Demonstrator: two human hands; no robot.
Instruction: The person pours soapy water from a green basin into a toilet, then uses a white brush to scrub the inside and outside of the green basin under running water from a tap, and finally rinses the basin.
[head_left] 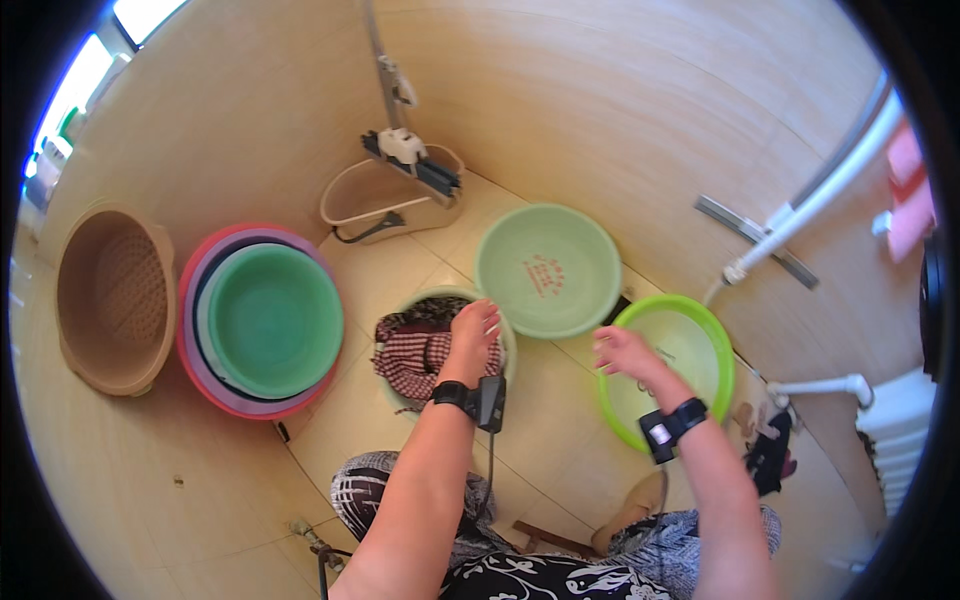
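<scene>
My left hand [474,334] is over the right side of a pale green basin [511,352] that holds laundry. Its fingers are stretched out and nothing shows in them. In that basin lie a red-and-white checked cloth [410,362] and some dark patterned fabric [425,312]. My right hand [628,354], its fingers apart and holding nothing visible, hovers above the left part of a basin with a bright lime rim [722,345]. Between and beyond both hands stands a wide pale green basin [550,265] with red print on its bottom.
Nested basins, the top one green [275,320], stand at the left beside a brown basin [115,300] leaning on the wall. A mop [410,160] rests in a beige bucket [385,220] at the back. White pipes [820,387] and dark shoes or cloth [770,455] are at the right.
</scene>
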